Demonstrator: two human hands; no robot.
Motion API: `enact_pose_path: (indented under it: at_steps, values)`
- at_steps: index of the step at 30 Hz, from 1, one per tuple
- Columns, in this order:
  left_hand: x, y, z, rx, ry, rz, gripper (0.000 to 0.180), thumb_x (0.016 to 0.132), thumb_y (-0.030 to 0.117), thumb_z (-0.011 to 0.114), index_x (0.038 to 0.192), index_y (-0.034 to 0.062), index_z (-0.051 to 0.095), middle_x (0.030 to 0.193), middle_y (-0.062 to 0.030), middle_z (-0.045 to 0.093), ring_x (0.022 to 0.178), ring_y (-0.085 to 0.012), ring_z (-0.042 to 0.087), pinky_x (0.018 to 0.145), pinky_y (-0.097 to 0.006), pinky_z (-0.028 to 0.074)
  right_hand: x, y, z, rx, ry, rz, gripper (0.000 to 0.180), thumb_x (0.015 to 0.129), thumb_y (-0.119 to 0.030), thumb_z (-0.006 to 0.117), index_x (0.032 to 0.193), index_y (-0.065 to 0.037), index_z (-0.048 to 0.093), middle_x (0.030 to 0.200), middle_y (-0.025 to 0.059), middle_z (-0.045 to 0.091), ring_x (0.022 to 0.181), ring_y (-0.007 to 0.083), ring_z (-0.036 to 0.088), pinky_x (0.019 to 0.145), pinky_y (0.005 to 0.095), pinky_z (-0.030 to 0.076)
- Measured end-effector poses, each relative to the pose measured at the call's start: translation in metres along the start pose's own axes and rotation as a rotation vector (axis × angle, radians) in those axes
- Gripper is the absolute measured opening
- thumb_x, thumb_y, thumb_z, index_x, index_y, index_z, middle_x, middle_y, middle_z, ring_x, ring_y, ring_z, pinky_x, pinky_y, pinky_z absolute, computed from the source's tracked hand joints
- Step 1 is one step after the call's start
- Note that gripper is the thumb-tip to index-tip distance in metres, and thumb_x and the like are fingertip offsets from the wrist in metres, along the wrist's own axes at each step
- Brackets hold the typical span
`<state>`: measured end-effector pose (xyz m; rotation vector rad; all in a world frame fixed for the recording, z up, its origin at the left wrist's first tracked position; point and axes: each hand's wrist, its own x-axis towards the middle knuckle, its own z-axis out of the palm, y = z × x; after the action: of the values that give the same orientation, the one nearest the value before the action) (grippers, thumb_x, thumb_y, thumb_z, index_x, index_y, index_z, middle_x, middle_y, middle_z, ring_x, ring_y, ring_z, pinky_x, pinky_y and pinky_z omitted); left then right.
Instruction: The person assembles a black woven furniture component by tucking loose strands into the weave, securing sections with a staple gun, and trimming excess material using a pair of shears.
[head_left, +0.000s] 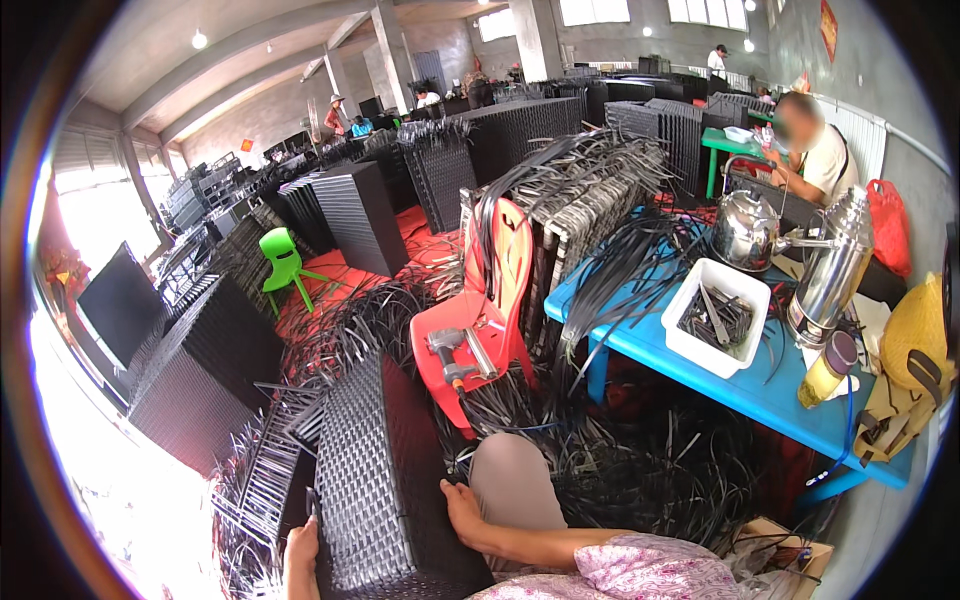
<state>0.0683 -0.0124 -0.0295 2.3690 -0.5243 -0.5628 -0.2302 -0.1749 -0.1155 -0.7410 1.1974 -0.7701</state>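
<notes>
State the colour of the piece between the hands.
The woven piece is black, shown best in the head view.

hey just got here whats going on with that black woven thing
A person has the black woven piece in front of them, the left hand at its left edge and the right hand against its right side. A power tool lies on the red chair just beyond. Loose black strips cover much of the floor nearby, and a white bin stands on the blue table to the right.

A steel thermos (pixel 830 268) stands on a blue table (pixel 766 400).
</notes>
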Motion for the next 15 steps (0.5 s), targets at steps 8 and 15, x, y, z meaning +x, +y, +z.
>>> enact_pose_path:
  at_steps: [8,15]
  values:
    - [-0.013,0.103,-0.062,0.739,0.056,0.414,0.067,0.103,0.054,0.046,0.094,-0.0051,0.075,0.098,-0.0342,0.070,0.100,-0.0518,0.067,0.091,-0.057,0.051,-0.012,0.098,0.059,0.172,-0.150,0.037,0.076,0.103,-0.058,0.042,0.148,0.002,0.047,0.150,0.0227,0.051,0.140,0.0341,0.046,0.119,0.0397,0.032]
    - [-0.054,0.133,-0.081,0.863,0.036,0.401,0.064,0.101,0.056,0.051,0.090,-0.0026,0.076,0.097,-0.0265,0.073,0.102,-0.0438,0.069,0.090,-0.052,0.052,-0.058,0.163,0.077,0.164,-0.563,0.565,0.068,0.106,-0.059,0.030,0.144,-0.007,0.050,0.145,0.0078,0.057,0.130,0.0298,0.052,0.103,0.0464,0.046]
